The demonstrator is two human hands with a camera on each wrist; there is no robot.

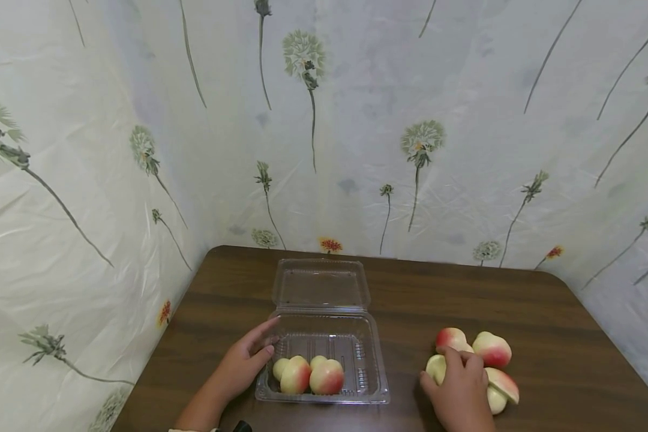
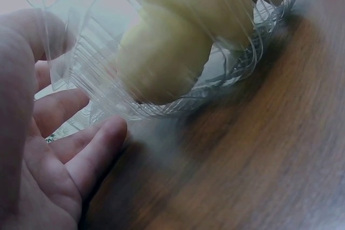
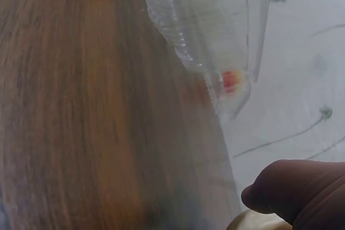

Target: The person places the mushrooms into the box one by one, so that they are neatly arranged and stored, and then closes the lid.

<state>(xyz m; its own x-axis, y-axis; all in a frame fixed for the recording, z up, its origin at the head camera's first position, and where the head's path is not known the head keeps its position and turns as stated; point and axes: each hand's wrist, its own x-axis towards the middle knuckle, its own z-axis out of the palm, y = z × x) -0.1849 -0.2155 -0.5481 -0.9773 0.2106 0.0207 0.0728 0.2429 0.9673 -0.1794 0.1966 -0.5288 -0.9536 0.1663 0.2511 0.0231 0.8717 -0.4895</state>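
A clear plastic clamshell container (image 1: 375, 360) stands on the table with its lid folded back. Two yellow-and-red toy mushrooms (image 1: 326, 378) lie along its near side, their pale rounded stems (image 2: 164, 57) showing through the plastic in the left wrist view. My left hand (image 1: 243, 363) grips the container's left edge, thumb at the rim. To the right, my right hand (image 1: 461, 390) curls over a group of several such mushrooms. Its thumb and fingers hold a mushroom (image 1: 435, 368), partly hidden beneath them. In the right wrist view the thumb (image 3: 285, 189) touches a pale surface.
Beside the right hand lie other mushrooms, one farther back (image 1: 492, 350) and one tipped on its side (image 1: 503, 387). The raised lid (image 1: 321, 285) leans back near the brown wooden table's (image 1: 410, 288) far edge. A flower-printed curtain (image 1: 356, 132) hangs around the table.
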